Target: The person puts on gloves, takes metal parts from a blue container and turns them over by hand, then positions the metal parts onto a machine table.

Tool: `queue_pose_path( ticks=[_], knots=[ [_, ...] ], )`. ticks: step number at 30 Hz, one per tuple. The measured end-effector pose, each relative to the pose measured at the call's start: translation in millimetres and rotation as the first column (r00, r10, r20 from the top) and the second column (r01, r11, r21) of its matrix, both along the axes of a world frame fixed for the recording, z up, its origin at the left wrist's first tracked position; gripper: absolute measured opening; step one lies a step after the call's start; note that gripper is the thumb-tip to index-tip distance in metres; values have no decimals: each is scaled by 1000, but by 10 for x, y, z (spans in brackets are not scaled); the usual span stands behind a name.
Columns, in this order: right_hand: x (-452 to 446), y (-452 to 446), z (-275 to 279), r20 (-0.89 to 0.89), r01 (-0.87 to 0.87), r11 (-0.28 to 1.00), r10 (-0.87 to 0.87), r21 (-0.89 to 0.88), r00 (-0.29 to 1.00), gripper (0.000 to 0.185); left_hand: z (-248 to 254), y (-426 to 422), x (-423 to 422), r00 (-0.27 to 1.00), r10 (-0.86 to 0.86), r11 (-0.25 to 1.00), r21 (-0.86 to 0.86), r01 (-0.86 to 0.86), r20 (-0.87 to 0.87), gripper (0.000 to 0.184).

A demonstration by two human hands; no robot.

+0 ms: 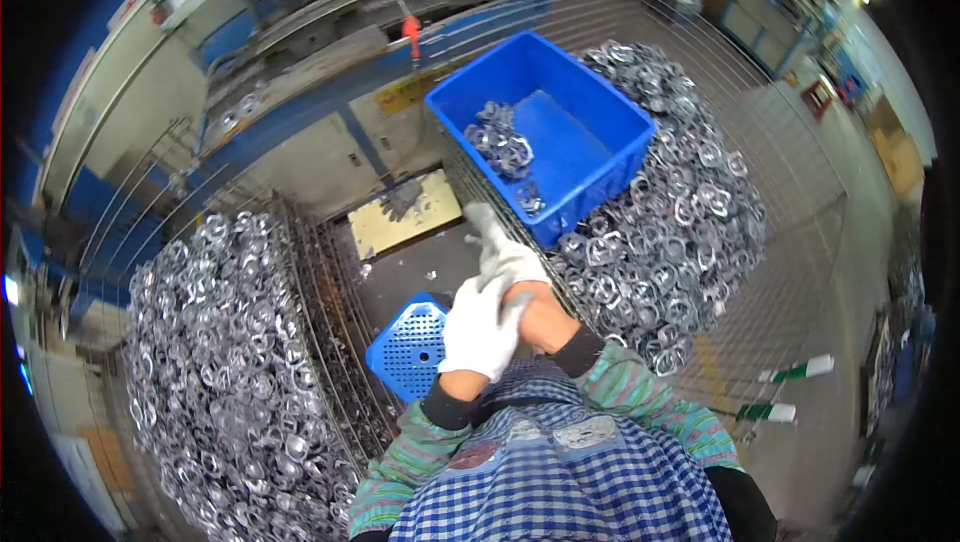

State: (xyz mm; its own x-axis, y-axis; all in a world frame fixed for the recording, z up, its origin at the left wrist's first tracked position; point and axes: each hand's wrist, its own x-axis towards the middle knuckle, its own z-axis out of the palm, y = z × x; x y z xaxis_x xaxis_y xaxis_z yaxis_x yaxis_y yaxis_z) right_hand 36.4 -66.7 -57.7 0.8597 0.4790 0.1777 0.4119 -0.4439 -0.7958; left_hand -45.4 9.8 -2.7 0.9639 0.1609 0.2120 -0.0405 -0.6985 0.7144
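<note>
Both of my hands wear white gloves and touch in front of the checked apron (560, 472). My left hand (478, 330) lies across the base of my right hand (508, 260), its fingers closed on the right glove near the cuff. The fingers of my right hand stretch up and forward, slightly blurred, with nothing in them. A blue bin (590, 182) with some metal rings (500, 142) inside stands just beyond my right hand. Left of my left hand is a blue perforated stool (408, 347).
Wire cages on the left and right hold heaps of metal rings (230, 362) and more metal rings (690, 212). Between the cages, a dark glove (402, 199) lies on a yellowish board (410, 227). A workbench (300, 72) stands beyond.
</note>
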Motion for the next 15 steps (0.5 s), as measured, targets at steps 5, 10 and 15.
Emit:
queue_pose_path(
  ticks=[5,10,15],
  knots=[
    [-472,-277,139,140,6,998,-14,56,990,52,-231,20,-48,981,-95,972,-230,55,-169,27],
    [-381,-287,-110,-182,96,936,-35,338,983,56,-602,74,25,956,-184,903,-422,73,-228,28],
    [-364,-221,-305,-438,197,728,156,657,886,55,-628,166,245,867,-396,722,-686,89,-304,17]
  ],
)
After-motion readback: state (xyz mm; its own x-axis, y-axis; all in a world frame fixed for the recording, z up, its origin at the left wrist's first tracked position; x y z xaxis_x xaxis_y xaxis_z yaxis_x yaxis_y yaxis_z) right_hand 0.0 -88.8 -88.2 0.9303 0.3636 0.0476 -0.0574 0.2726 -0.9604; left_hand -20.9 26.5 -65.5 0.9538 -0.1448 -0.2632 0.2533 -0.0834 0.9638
